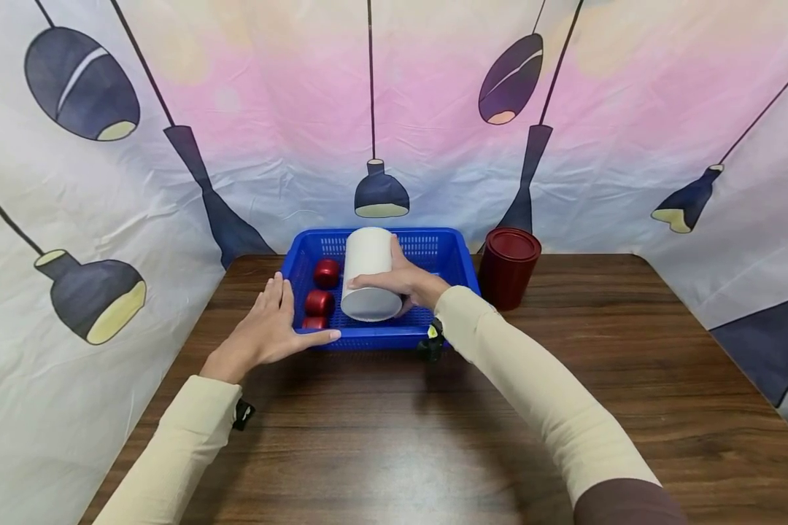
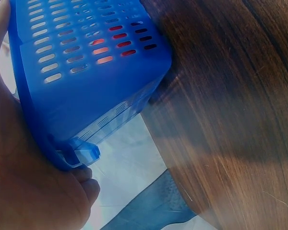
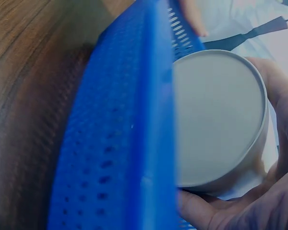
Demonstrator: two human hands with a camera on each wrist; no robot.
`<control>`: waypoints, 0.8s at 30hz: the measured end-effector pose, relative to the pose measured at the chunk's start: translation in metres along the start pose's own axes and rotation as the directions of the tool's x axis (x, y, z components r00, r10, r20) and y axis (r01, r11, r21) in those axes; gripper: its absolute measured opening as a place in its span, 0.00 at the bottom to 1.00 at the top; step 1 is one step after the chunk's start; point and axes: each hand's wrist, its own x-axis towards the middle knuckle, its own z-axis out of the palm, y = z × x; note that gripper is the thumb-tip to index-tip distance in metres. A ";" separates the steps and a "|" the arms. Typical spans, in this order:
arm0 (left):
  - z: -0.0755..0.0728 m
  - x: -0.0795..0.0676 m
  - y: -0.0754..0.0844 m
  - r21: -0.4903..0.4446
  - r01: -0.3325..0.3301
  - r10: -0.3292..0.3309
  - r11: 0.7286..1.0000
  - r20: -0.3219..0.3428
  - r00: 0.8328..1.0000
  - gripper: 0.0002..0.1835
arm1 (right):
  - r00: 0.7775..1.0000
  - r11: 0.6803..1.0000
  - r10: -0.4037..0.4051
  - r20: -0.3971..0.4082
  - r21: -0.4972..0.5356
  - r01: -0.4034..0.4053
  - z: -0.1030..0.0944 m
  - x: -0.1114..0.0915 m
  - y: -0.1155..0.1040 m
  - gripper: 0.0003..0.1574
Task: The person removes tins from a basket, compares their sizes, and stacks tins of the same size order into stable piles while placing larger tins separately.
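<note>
Three small red pieces (image 1: pixel 319 302) in row inside blue basket (image 1: pixel 387 333), left side; left wrist view gives only patches of red through basket slots. White canister (image 1: pixel 368 259) tilted within basket opening, right of red pieces; contact with basket floor cannot be told. Right hand (image 1: pixel 410 283) grips it, thumb and fingers round sides; right wrist view shows flat end face-on. Left hand (image 1: pixel 268 321) spread, fingers straight, against basket's near-left corner. Dark red can (image 1: pixel 511 270) upright beside basket, head view only.
</note>
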 end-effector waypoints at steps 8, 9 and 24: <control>-0.001 0.000 0.001 0.001 -0.007 0.007 1.000 -0.004 1.000 0.76 | 0.998 0.998 -0.058 -0.016 -0.014 0.058 -0.024 -0.018 -0.013 0.85; -0.001 0.000 0.001 0.001 -0.007 0.007 1.000 -0.004 1.000 0.76 | 0.998 0.998 -0.062 -0.018 -0.018 0.061 -0.027 -0.020 -0.014 0.85; 0.000 -0.001 0.001 -0.014 -0.004 0.004 1.000 -0.002 1.000 0.76 | 0.990 0.989 -0.136 -0.020 -0.057 0.135 -0.049 -0.055 -0.020 0.83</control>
